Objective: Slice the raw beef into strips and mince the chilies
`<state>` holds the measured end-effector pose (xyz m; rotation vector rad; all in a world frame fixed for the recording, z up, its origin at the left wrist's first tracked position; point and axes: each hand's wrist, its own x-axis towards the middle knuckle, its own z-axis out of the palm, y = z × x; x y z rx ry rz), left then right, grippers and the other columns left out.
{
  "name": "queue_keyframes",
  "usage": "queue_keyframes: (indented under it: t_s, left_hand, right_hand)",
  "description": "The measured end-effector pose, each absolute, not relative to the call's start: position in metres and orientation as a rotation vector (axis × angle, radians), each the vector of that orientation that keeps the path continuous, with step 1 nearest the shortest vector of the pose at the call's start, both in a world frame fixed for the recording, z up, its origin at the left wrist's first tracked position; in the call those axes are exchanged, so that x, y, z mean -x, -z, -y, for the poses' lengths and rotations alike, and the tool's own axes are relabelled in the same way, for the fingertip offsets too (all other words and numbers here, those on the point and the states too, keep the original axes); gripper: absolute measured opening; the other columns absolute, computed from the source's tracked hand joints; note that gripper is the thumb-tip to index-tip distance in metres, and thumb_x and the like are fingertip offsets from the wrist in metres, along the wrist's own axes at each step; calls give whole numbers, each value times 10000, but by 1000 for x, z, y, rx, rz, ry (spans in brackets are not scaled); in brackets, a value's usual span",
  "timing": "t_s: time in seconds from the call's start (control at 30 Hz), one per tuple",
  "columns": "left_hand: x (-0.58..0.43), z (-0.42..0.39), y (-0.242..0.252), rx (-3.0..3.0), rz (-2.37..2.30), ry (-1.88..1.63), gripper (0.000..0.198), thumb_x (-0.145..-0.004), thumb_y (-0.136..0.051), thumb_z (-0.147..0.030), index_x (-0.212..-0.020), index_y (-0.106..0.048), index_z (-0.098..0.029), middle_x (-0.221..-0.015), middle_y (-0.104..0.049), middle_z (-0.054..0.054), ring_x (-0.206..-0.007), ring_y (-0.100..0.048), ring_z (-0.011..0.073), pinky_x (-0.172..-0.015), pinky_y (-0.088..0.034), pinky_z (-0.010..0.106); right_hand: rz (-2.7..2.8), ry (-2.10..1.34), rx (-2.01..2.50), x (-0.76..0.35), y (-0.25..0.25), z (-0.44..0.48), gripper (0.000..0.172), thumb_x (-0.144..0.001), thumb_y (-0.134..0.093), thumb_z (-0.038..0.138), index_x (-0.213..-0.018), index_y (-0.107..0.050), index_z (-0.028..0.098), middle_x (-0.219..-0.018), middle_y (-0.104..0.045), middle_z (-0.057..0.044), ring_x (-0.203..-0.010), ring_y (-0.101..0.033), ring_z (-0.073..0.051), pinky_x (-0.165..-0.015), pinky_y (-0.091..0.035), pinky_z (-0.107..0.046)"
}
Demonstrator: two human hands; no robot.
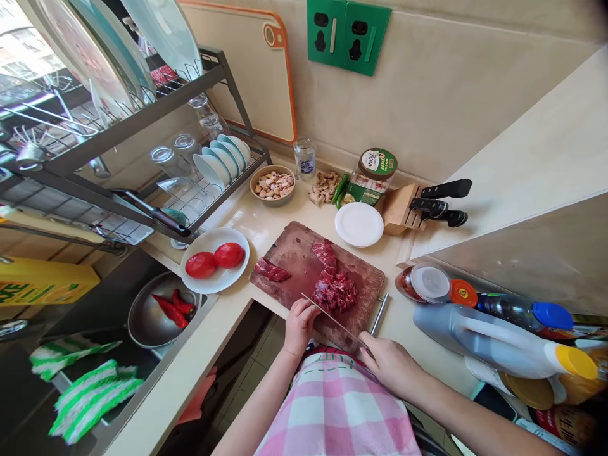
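Note:
A dark wooden cutting board [297,250] lies on the counter with red raw meat on it. A pile of cut meat pieces [335,291] sits near the board's front, an uncut strip [324,254] behind it and another piece [270,271] to the left. My right hand [387,361] is closed round the handle of a knife [330,316], whose blade lies across the board just in front of the cut pile. My left hand [299,323] is curled at the board's near edge beside the blade's tip, fingertips at the meat.
A white plate with two tomatoes [215,258] sits left of the board. A metal bowl with red chillies [161,313] is in the sink. Behind are a bowl of nuts [273,185], ginger, green chillies, a jar, a white lid [359,224], a knife block [403,208]. Bottles [479,339] lie right.

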<state>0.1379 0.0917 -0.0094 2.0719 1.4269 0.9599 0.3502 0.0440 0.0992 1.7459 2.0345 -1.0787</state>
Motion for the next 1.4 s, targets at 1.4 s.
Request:
queue_keyframes:
  t_s: [1.4]
  left_hand:
    - [-140,-91,5,-2098,-1483,-931,177,-854,-472,-219,-865,-648,-218,-852,-606,35,-839,-538,165,-752,-466,306]
  right_hand:
    - [-2064,1007,-1717,-361,-113,-47,192,-863,-336,247,-940,-511,240,-793,-678,-40,-710,-633,-175,-535,-277,-235]
